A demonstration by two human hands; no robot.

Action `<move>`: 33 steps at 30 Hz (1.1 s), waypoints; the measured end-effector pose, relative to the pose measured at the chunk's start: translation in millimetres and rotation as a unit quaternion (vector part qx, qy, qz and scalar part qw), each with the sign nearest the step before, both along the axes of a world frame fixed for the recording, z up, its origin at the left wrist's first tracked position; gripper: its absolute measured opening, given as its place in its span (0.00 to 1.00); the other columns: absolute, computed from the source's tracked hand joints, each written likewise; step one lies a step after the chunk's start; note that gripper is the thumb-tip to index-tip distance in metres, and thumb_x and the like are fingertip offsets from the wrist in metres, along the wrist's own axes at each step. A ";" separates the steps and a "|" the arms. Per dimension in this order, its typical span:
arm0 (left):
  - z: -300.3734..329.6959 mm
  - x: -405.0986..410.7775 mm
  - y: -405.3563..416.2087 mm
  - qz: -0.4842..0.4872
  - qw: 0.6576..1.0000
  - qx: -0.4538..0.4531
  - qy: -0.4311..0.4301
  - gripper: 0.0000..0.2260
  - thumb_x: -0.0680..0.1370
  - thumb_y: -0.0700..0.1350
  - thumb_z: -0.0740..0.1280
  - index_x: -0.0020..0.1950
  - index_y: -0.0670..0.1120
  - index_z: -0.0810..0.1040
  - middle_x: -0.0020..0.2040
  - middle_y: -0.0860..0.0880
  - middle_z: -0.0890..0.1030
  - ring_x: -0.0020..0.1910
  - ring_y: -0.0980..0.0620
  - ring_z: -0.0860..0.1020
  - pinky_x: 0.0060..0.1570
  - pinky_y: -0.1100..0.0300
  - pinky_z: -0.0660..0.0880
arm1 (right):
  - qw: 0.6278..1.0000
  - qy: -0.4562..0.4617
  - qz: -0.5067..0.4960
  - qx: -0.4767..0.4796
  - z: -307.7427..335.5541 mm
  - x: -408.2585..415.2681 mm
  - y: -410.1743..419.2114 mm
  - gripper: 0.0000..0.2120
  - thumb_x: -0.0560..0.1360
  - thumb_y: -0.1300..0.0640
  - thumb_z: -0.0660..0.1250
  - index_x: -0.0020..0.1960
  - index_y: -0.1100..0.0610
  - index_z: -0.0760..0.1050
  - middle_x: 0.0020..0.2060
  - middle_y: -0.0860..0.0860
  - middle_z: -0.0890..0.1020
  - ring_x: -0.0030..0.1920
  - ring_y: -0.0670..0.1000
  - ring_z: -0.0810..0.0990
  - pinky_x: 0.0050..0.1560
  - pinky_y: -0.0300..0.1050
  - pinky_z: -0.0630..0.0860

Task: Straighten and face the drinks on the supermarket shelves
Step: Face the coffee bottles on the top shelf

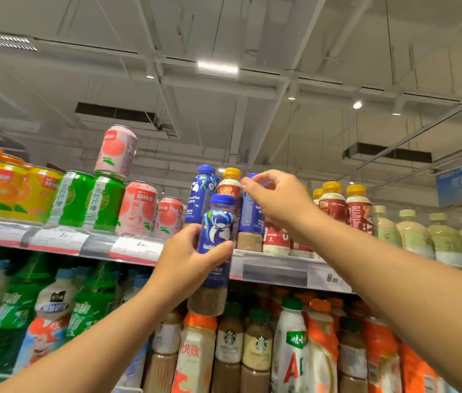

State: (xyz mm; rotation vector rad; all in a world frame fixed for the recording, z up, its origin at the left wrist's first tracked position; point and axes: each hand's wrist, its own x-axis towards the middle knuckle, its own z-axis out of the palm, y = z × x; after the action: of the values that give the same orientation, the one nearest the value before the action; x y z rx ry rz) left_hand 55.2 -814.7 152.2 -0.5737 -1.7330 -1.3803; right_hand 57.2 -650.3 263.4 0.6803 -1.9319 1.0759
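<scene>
My left hand (188, 258) grips a blue-capped coffee bottle (216, 239) with a blue deer label, held upright in front of the top shelf edge (275, 268). My right hand (278, 202) reaches onto the top shelf and pinches the blue cap of a second blue coffee bottle (249, 219) standing there. A third blue coffee bottle (201, 194) stands behind at the left. A yellow-capped red-label bottle (231, 184) stands between them.
Green, pink and orange cans (88, 202) line the top shelf at left, one pink can (116, 150) stacked on top. Red-label bottles (346, 208) and pale tea bottles (445, 239) fill the right. The lower shelf holds coffee, soda and juice bottles (255, 350).
</scene>
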 end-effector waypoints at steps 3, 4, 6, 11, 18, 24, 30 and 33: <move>-5.9 -14.1 -24.3 0.031 0.999 0.013 0.012 0.21 0.62 0.63 0.72 0.48 0.51 0.78 0.42 0.56 0.85 0.41 0.56 0.83 0.45 0.46 0.81 | 0.998 0.014 -0.066 0.013 20.5 -27.2 -6.6 0.05 0.71 0.53 0.68 0.45 0.53 0.80 0.40 0.52 0.84 0.30 0.51 0.79 0.37 0.46 0.79; -7.1 -18.2 -28.8 0.032 0.999 0.022 0.014 0.22 0.61 0.64 0.72 0.48 0.52 0.78 0.42 0.56 0.85 0.41 0.55 0.83 0.44 0.45 0.81 | 0.997 0.015 -0.072 0.023 25.4 -36.0 -11.7 0.06 0.72 0.55 0.67 0.47 0.53 0.80 0.43 0.52 0.84 0.33 0.53 0.81 0.39 0.49 0.80; -8.8 -25.8 -33.7 0.033 0.999 0.032 0.025 0.20 0.61 0.64 0.71 0.47 0.54 0.78 0.42 0.56 0.84 0.40 0.55 0.83 0.43 0.45 0.81 | 0.996 0.004 -0.078 0.048 34.4 -51.3 -23.9 0.13 0.72 0.57 0.65 0.57 0.54 0.77 0.51 0.52 0.82 0.41 0.56 0.83 0.41 0.51 0.82; -6.8 -33.2 -37.1 0.017 0.999 0.028 0.033 0.19 0.62 0.66 0.69 0.46 0.55 0.77 0.42 0.57 0.84 0.39 0.57 0.83 0.40 0.51 0.80 | 0.980 -0.027 -0.153 0.120 53.7 -70.8 -45.9 0.26 0.76 0.59 0.56 0.74 0.52 0.62 0.57 0.56 0.77 0.33 0.56 0.84 0.27 0.49 0.81; -5.9 -33.8 -41.8 -0.023 0.999 0.024 0.026 0.23 0.62 0.66 0.71 0.49 0.53 0.77 0.43 0.56 0.85 0.41 0.56 0.83 0.41 0.52 0.81 | 0.966 -0.015 -0.215 0.144 69.1 -65.6 -55.9 0.14 0.72 0.47 0.61 0.51 0.56 0.74 0.39 0.52 0.82 0.26 0.50 0.80 0.23 0.38 0.68; -6.3 -34.0 -42.1 -0.032 0.999 0.025 0.025 0.25 0.61 0.67 0.71 0.50 0.53 0.77 0.44 0.56 0.84 0.42 0.56 0.83 0.41 0.55 0.81 | 0.984 0.000 -0.160 0.083 67.2 -57.3 -57.2 0.25 0.66 0.42 0.72 0.54 0.53 0.67 0.46 0.51 0.78 0.41 0.53 0.81 0.41 0.54 0.82; -4.3 -30.2 -43.1 -0.037 0.999 0.018 0.013 0.25 0.61 0.66 0.71 0.51 0.53 0.77 0.45 0.56 0.85 0.42 0.57 0.83 0.40 0.57 0.80 | 0.988 0.082 -0.120 0.058 54.7 -33.0 -44.2 0.18 0.67 0.45 0.72 0.53 0.53 0.77 0.46 0.51 0.81 0.46 0.53 0.80 0.48 0.53 0.80; -0.7 -26.2 -44.0 -0.028 1.000 -0.001 0.000 0.24 0.61 0.65 0.71 0.51 0.52 0.77 0.44 0.57 0.84 0.41 0.57 0.83 0.39 0.57 0.79 | 0.994 0.089 -0.068 0.011 55.2 -8.1 -19.0 0.17 0.69 0.45 0.72 0.53 0.53 0.76 0.46 0.52 0.82 0.44 0.52 0.80 0.44 0.50 0.78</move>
State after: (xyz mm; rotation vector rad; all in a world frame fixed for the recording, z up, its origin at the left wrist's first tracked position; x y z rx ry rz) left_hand 29.0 -858.7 151.5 -0.6279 -1.7291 -1.4177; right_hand 49.1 -669.3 318.6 0.6254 -1.8104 0.8807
